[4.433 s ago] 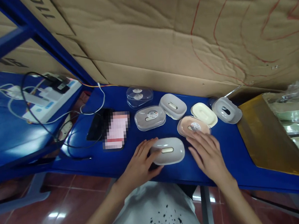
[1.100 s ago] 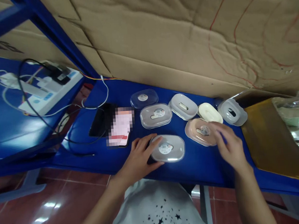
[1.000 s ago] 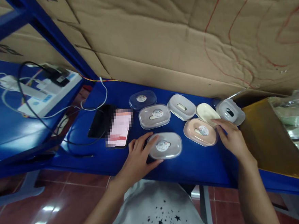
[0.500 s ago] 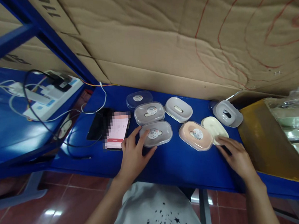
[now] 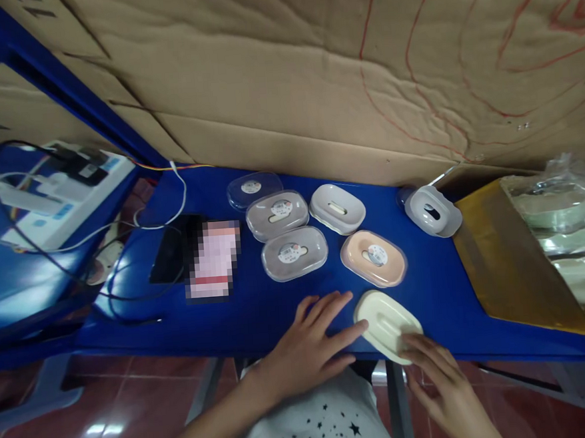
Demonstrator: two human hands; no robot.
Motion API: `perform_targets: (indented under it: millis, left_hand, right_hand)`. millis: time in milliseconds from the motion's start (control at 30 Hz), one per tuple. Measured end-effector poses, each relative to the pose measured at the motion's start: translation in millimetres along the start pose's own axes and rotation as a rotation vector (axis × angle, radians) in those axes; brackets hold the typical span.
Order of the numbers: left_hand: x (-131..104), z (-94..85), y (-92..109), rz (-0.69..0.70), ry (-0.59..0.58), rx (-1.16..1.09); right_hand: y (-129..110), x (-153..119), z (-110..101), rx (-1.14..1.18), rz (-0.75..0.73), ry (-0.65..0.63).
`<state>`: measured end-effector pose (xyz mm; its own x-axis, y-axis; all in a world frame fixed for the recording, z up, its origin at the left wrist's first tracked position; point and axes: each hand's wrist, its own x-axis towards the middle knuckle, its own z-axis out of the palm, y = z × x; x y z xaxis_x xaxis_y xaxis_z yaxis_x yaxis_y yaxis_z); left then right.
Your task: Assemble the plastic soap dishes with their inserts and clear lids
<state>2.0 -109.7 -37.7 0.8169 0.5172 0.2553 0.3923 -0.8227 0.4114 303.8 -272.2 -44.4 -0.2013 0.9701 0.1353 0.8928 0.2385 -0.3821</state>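
Note:
A cream oval dish (image 5: 387,322) is at the front edge of the blue table. My right hand (image 5: 436,376) grips its right end, thumb below and fingers on the rim. My left hand (image 5: 316,341) has its fingers spread, one fingertip at the dish's left side, and holds nothing. Behind the dish sits a peach oval box (image 5: 374,258) with a clear lid and a round label. Two grey lidded boxes, one nearer (image 5: 295,253) and one farther (image 5: 277,215), lie to the left. A light grey dish (image 5: 338,208) stands behind them to the right.
A clear lid (image 5: 254,189) lies at the back. A wavy-edged grey piece (image 5: 433,210) is at the right, beside a carton (image 5: 505,251) of wrapped dishes. Phone (image 5: 214,258), cables and power strip (image 5: 70,194) are left. Cardboard (image 5: 262,67) stands behind.
The cream dish has come from beside the peach box to the front edge, in my right hand. My left hand has left the nearer grey box and moved right towards the dish. The view has shifted slightly.

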Motion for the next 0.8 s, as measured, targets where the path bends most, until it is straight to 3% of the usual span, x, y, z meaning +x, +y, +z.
perform_targets:
  millis: [67, 133, 233, 333, 400, 467, 533, 700, 733, 800]
  left_hand:
    - [-0.4, 4.9, -1.1, 0.017, -0.077, -0.006]
    - [-4.2, 6.5, -7.4, -0.019, -0.082, -0.003]
    - [-15.8, 2.2, -18.6, -0.105, -0.022, 0.021]
    - [-29.0, -4.5, -23.8, -0.196, 0.053, 0.052]
    - [-35.0, -6.6, -22.7, -0.247, 0.083, 0.067]
    - [-37.4, -6.3, -19.5, -0.29, 0.106, 0.074]
    - [-36.3, -5.0, -15.8, -0.315, 0.151, 0.069]
    - [-23.0, -11.3, -12.0, -0.249, 0.354, -0.05]
    - [-19.6, -15.1, -12.4, -0.214, 0.381, -0.076]
    - [-13.8, -24.3, -14.0, -0.114, 0.404, -0.089]
  right_hand:
    - [3.1, 22.6, 4.3, 0.037, -0.078, 0.008]
    - [25.6, 53.5, 3.2, 0.05, -0.098, 0.134]
    - [85.6, 109.0, -8.3, -0.122, 0.143, 0.426]
    - [139.2, 158.6, -24.8, -0.242, 0.269, 0.423]
    - [153.8, 178.0, -36.0, -0.226, 0.253, 0.397]
    - [148.8, 182.7, -46.8, -0.181, 0.227, 0.42]
    - [128.7, 173.1, -56.3, -0.116, 0.21, 0.477]
    - [48.9, 116.2, -64.2, 0.371, 0.365, 0.716]
    - [32.4, 106.8, -61.8, 0.489, 0.402, 0.67]
    - [1.8, 97.7, -52.4, 0.721, 0.446, 0.423]
